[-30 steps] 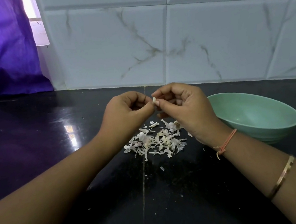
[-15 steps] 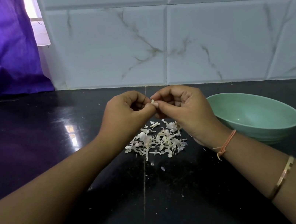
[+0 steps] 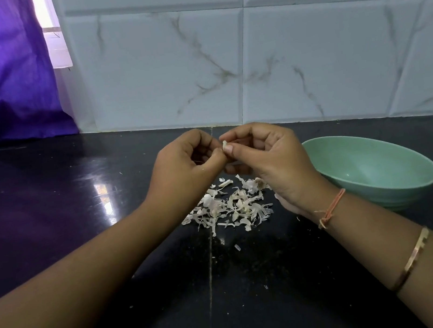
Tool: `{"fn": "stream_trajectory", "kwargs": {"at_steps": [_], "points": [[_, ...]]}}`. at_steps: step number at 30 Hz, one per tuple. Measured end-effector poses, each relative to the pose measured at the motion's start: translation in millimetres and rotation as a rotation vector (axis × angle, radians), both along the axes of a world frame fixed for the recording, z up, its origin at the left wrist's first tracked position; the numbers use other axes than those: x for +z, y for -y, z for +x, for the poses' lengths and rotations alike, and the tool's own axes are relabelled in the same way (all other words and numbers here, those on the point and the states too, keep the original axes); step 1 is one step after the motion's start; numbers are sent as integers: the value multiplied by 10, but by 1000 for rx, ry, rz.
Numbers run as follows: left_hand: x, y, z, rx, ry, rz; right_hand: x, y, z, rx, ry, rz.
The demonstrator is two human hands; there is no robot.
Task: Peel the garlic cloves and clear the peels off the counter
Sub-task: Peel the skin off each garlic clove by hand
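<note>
both hands meet above the peels (image 3: 228,208): right hand (image 3: 268,161) pinches a garlic clove (image 3: 225,145) between thumb and forefinger, left hand (image 3: 185,168) fingertips curled against it.

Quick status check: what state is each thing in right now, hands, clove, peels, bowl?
left hand, fingers curled, pinching the garlic clove.
right hand, pinching the same clove from the other side.
garlic clove, held above the counter between both hands, mostly hidden.
peels, loose pile on the counter below the hands, not cleared.
green bowl, upright on the counter, right of the pile.
</note>
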State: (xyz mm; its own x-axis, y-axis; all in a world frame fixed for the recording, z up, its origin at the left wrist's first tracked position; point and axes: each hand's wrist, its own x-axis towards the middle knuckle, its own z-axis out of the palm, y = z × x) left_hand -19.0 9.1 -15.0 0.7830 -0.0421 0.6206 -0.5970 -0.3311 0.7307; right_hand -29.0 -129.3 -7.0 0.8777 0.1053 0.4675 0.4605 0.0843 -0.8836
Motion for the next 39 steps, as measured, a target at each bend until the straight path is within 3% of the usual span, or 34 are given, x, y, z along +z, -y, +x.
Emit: {"fn": "stream_trajectory", "kwargs": {"at_steps": [5, 22, 39], "points": [[5, -5, 0, -127, -34, -63, 28, 40, 15, 18, -69, 86], [51, -34, 17, -185, -56, -35, 49, 39, -9, -34, 8, -82], [42, -59, 41, -213, -95, 18, 56, 56, -18, -13, -13, -111]]}}
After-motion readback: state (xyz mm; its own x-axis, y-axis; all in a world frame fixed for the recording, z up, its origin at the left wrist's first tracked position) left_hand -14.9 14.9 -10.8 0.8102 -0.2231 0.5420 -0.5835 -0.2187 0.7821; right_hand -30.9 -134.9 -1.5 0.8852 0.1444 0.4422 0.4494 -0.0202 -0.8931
